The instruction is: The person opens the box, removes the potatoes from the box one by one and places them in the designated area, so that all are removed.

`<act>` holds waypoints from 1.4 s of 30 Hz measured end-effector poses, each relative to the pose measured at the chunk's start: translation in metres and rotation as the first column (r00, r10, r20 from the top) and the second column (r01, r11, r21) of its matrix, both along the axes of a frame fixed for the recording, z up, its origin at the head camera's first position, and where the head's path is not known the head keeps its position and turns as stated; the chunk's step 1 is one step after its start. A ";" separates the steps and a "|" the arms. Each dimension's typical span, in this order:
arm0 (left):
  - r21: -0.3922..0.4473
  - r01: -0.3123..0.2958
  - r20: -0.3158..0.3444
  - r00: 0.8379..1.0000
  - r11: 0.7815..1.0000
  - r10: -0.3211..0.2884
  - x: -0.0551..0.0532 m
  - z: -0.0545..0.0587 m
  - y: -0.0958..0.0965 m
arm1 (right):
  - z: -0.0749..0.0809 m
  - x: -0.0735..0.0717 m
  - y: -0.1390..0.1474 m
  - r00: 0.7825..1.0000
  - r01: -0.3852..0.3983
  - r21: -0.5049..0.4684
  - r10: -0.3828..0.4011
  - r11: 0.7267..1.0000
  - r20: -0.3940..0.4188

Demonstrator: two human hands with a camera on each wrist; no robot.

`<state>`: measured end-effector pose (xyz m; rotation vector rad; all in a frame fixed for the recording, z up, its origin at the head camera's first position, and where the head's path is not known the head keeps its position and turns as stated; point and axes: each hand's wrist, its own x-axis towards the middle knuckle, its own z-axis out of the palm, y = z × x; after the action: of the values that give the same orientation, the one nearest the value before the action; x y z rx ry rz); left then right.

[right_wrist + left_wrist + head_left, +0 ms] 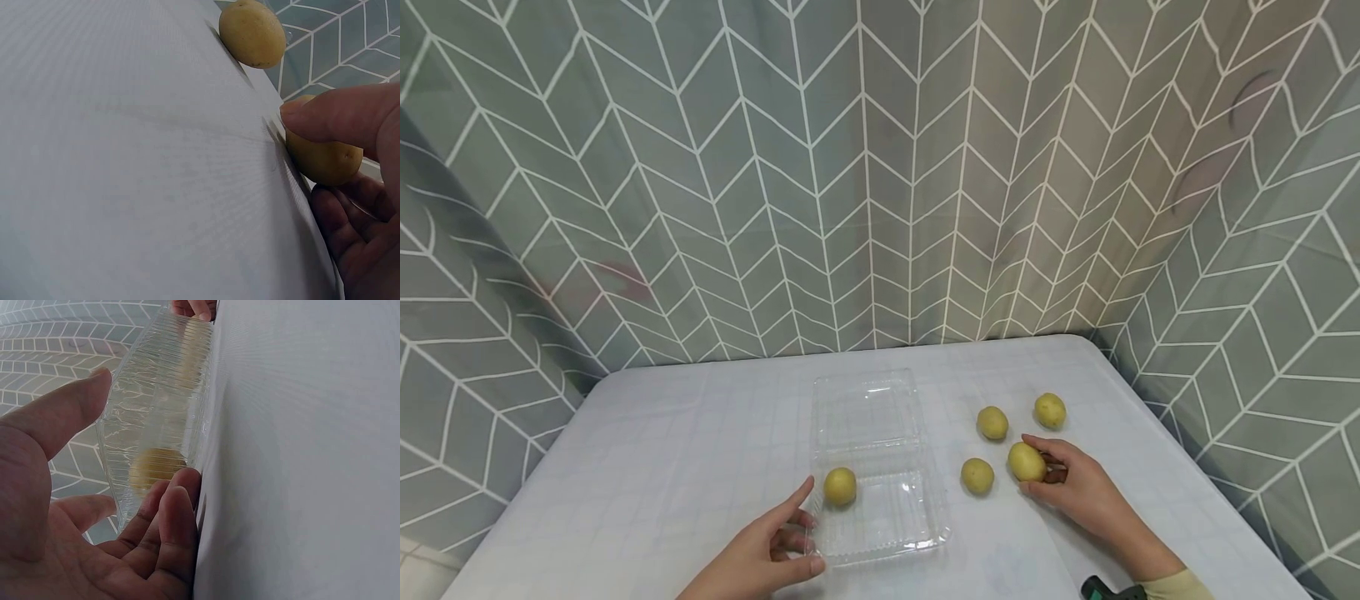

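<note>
Hand (R) [1075,483] grips 1 potato [1025,462]; L hand [767,546] spread agst box [891,510].

Open clear box [889,510], yellow potato [839,487] inside at left; four potatoes [977,476] to right.

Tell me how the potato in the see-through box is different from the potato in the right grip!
The boxed potato sits inside the see-through box; the held potato is outside it, to its right. No fingers touch the boxed potato, while the right grip has its thumb and fingers on the held potato. Both are yellowish and roundish.
</note>
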<state>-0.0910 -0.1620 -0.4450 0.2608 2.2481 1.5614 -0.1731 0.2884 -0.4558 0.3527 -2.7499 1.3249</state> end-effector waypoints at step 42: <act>-0.001 -0.005 0.003 1.000 1.000 0.005 0.000 0.002 0.000 | 0.003 0.001 0.000 1.000 0.008 -0.018 -0.007 1.000 0.028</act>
<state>-0.0910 -0.1622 -0.4434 0.2530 2.2491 1.5619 -0.1716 0.2883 -0.4529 0.3246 -2.7566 1.3626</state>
